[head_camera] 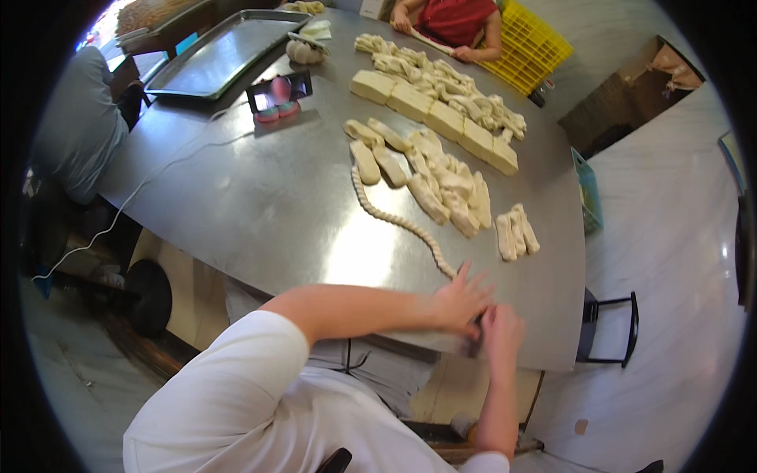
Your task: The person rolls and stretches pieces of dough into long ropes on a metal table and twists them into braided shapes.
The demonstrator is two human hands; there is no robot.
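A long twisted rope of dough [397, 220] curves across the steel table [236, 195], and its near end reaches my left hand [464, 300]. That hand is blurred, its fingers spread over the rope's end, near the table's front edge. Close beside it on the right is my right hand [501, 330], fingers bent; whether it pinches the dough is hidden. Beyond the hands lie three short dough strips [516, 232] on the right and a pile of dough pieces [452, 183]. The rope's far end touches an oblong dough piece [365, 162].
Farther back lie a row of thick dough blocks [427, 112] and heaped dough strips [437, 77]. Across the table a person in red [455, 23] holds a dough strip. A phone on a stand [279, 94], a cable and a metal tray [227, 53] are at the left. A black chair stands right.
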